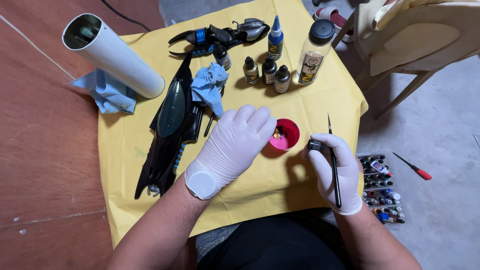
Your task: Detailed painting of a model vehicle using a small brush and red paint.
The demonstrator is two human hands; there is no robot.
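**Gloved hands at the pink paint cup**

Your left hand [230,150], in a wrinkled white glove, hangs palm-down over the rim of the small round pink cup [285,135]. It hides the cup's near-left edge, and you cannot tell from here whether its fingers [257,120] touch the cup or grip anything; they look loosely extended. A small yellowish bit sits at the cup's edge, too small to make out.

Your right hand [336,172] is closed around a thin black brush [333,165], its pointed tip standing upward, and pinches a small dark cap [315,145] between thumb and forefinger.

The cup rests on a creased yellow paper sheet [320,95] covering the counter [45,150] of reddish wood. To the left lies a long, glossy black model vehicle body [172,130] with blue accents, partly under a crumpled blue cloth [210,87]. Behind stand several small dark dropper bottles [267,70] and a taller clear bottle [314,52] with a black cap. A smooth white tube [117,57] lies at the sheet's corner. A tray of paints [382,187] on the floor is partly hidden by your right hand.
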